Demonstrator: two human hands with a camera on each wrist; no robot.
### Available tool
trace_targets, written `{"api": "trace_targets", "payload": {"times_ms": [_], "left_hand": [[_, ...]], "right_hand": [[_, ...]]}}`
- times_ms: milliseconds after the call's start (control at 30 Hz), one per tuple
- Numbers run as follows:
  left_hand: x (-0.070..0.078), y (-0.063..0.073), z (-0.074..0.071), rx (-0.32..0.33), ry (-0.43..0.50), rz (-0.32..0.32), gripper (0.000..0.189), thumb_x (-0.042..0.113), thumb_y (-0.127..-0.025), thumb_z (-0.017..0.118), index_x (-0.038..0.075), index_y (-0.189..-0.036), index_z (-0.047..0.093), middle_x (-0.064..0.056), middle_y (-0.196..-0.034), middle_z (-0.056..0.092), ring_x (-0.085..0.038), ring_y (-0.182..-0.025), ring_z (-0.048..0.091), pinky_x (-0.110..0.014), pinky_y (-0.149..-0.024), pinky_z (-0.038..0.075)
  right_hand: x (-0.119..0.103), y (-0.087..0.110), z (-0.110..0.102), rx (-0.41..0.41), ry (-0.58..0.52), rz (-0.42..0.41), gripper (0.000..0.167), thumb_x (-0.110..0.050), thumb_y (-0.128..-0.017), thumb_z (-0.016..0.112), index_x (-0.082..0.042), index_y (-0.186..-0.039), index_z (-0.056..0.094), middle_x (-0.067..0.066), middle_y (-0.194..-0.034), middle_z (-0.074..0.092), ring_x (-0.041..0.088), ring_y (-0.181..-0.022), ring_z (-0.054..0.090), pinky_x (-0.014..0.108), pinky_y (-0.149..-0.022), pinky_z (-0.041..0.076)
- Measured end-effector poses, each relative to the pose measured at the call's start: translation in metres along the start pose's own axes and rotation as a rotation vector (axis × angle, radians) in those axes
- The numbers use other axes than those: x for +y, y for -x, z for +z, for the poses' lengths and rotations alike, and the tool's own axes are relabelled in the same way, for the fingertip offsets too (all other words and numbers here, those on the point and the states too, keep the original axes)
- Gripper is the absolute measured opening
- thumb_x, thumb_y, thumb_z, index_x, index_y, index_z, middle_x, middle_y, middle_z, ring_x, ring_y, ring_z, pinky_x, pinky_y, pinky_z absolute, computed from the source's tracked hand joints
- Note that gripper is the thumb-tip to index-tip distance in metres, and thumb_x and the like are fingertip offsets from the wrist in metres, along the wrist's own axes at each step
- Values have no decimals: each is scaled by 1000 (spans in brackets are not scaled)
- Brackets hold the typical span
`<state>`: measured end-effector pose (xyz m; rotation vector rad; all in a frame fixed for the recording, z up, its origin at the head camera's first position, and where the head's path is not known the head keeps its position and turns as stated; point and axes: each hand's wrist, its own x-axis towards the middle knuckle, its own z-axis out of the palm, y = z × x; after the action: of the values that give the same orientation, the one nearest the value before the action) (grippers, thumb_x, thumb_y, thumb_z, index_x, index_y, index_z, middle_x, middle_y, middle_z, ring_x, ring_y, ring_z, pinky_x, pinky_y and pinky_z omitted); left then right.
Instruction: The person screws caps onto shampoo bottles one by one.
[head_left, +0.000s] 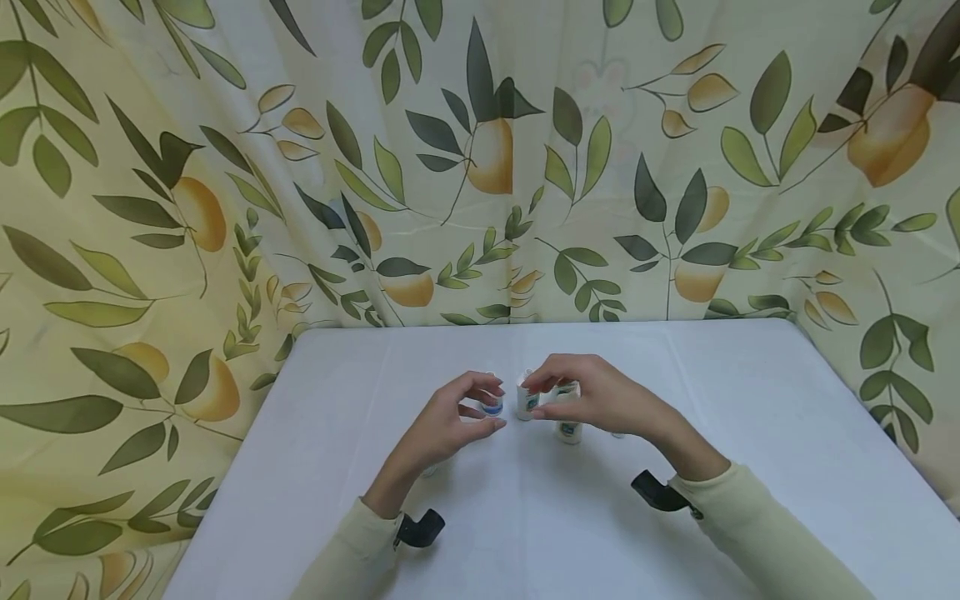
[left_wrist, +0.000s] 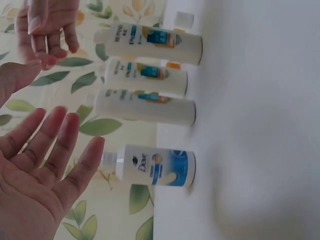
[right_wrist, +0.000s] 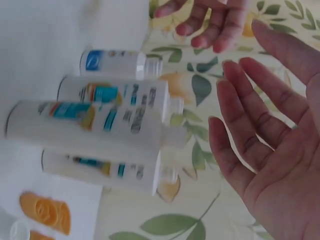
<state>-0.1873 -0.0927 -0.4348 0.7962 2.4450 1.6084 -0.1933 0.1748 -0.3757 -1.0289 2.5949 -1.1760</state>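
In the head view, my left hand [head_left: 450, 421] hovers beside a small white and blue Dove bottle [head_left: 492, 408], fingers spread and holding nothing. The left wrist view shows that Dove bottle with a pale cap, upright on the table. My right hand [head_left: 592, 396] hangs over a group of taller white bottles, its fingers loosely bent and nothing in them. These have teal and orange labels: a near bottle [right_wrist: 85, 122], a second bottle [right_wrist: 125, 95] and a third bottle [right_wrist: 105, 170]. In the head view the right hand partly covers them.
A white-covered table [head_left: 360, 375] holds everything, with a leaf-and-fruit patterned curtain [head_left: 487, 250] behind it. An orange object [right_wrist: 46, 212] and a clear item [right_wrist: 19, 231] lie past the bottles in the right wrist view. Black wrist cameras stick out from both sleeves.
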Motion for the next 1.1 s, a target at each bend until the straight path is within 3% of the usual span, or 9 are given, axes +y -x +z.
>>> {"api": "trace_targets", "payload": {"times_ms": [233,367,533,633,733,900,1100], "left_hand": [[-1,-8,17,-30,27,4,48,21,-90,79,12,-132,58,-3,-127,64,-28,-115,65,-46,-95,57],[0,-12,26,-33,48,3,45,21,-90,79,11,-130,60,-5,-127,64,-23,-116,64,-42,-97,57],[-1,-18,38,-38,85,16,43,17,-90,79,12,-129,61,-5,-130,64,-25,-121,62,-36,-98,56],[-2,-21,45,-48,101,19,44,16,-90,78,13,-130,60,-7,-133,64,-27,-124,60,-36,-100,55],[-1,-24,52,-60,107,14,45,15,-91,78,14,-132,59,-7,-135,63,-23,-125,60,-34,-101,55],[0,-27,60,-72,103,7,50,11,-91,77,12,-136,57,-7,-137,62,-22,-127,59,-29,-102,53],[-1,-33,69,-64,109,-12,52,8,-91,76,13,-138,55,-3,-138,60,-23,-131,57,-29,-104,52]], "right_hand": [[13,7,-12,-27,12,54,37,-32,-86,83,-21,-120,72,-16,-111,68,15,-108,65,49,-96,53],[21,13,-18,-29,16,78,39,-31,-85,84,-23,-121,71,-14,-112,68,23,-110,64,45,-95,52],[33,19,-23,-18,28,81,40,-28,-84,85,-25,-121,71,-6,-120,69,20,-112,63,41,-94,53],[40,22,-25,-12,26,82,42,-26,-84,85,-20,-122,70,-2,-121,69,20,-112,63,47,-97,54],[45,25,-26,-6,29,95,44,-26,-84,85,-14,-124,70,0,-119,69,18,-109,62,52,-98,52],[55,29,-27,9,43,123,47,-30,-83,86,-14,-124,70,-2,-114,70,13,-104,62,52,-100,52],[67,34,-27,15,35,139,48,-27,-81,87,-13,-123,69,-10,-111,69,16,-104,64,52,-98,53]]}}
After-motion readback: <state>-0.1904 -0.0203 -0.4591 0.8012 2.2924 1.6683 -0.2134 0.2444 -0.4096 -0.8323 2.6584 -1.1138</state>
